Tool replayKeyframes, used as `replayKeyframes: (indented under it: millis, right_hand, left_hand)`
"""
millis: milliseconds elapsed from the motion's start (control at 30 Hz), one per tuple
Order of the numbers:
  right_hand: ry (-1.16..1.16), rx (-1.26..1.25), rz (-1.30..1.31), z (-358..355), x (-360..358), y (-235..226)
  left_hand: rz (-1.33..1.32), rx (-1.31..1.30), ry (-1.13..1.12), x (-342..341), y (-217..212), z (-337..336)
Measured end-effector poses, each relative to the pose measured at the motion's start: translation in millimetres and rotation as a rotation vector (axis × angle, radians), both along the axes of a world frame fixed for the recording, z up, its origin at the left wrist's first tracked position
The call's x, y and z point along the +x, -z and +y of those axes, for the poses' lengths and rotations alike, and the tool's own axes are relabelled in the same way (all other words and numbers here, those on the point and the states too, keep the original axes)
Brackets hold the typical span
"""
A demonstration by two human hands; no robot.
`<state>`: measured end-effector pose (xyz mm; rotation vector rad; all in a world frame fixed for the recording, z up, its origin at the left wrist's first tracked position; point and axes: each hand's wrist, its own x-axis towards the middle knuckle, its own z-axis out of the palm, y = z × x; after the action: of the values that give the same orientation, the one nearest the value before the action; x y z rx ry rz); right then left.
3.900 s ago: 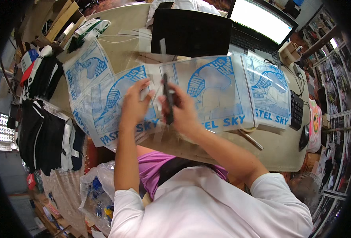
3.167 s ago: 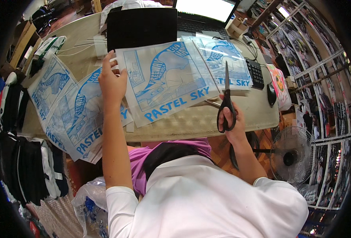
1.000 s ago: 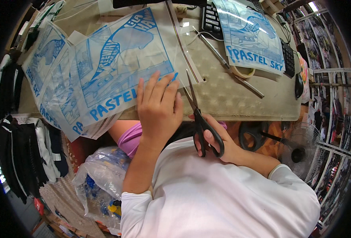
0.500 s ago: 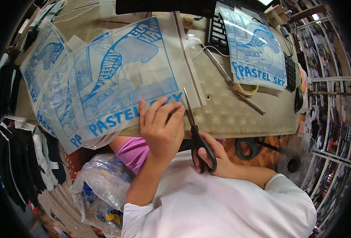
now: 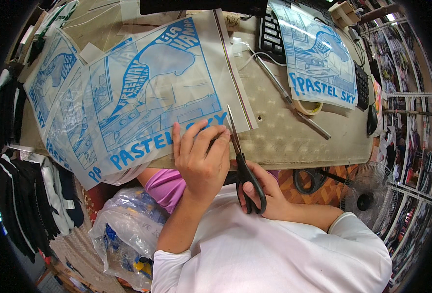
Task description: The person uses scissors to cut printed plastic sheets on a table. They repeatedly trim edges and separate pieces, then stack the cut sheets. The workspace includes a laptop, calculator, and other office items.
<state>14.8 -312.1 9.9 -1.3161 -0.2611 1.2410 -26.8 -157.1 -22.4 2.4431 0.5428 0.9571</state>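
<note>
Right hand point(image 5: 267, 195) apparently scissors point(image 5: 240, 156) printed sheet point(image 5: 152, 97)

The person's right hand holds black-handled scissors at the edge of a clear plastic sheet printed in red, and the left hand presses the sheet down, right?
Not quite: the head view shows the clear plastic sheet printed in blue, not red. The right hand does hold the black-handled scissors, and the left hand presses it down.

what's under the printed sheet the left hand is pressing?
Under the blue-printed clear sheet, more printed sheets fan out to its left, on the beige table. The left hand hides its near edge beside the scissors.
</note>
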Motion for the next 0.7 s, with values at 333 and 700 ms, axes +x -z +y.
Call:
replayKeyframes:
  millis: [333,700]
  right_hand:
    - [0.034,-0.04,-0.029,1.8,-5.4,-2.4]
    - [0.08,-0.05,0.003,1.0,-3.7,-3.7]
  left_hand:
    - [-0.001,-0.009,-0.009,-0.1,0.1,-0.8]
    - [-0.019,-0.028,-0.024,-1.2,-3.1,-3.0]
